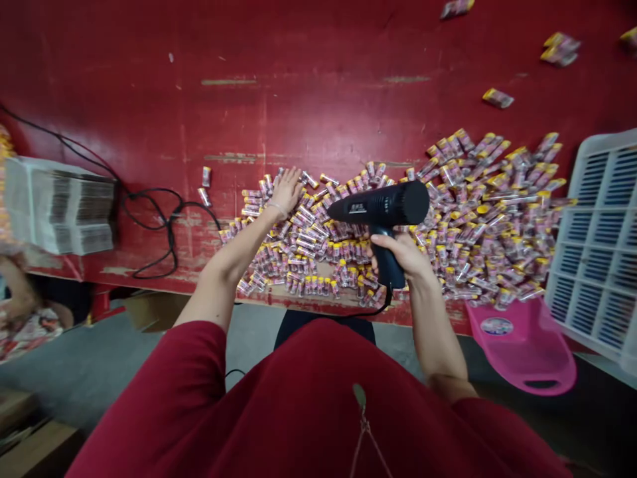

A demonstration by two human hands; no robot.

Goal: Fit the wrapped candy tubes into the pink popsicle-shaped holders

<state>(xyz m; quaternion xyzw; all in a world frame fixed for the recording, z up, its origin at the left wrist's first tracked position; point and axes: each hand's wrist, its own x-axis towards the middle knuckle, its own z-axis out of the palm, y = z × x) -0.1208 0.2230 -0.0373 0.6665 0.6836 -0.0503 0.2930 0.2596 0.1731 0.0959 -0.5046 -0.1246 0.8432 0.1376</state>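
My right hand (403,255) is wrapped round the handle of a black heat gun (378,204), its nozzle pointing left above the pile. Under and around it lie many small clear tubes (308,232) with yellow caps and pink-purple labels, spread along the table's near edge. My left hand (287,191) rests on the left part of these tubes, fingers stretched out and palm down. Whether a tube lies under the palm is hidden. From the gun's handle a black cord (385,305) runs down to the table edge.
The red table (318,99) has worn patches. Stacked pale cartons (64,206) and a coiled black cable (172,226) are at left. A pink scoop (522,345) and a white plastic crate (594,245) stand at right. Another person's arm (17,289) shows at far left.
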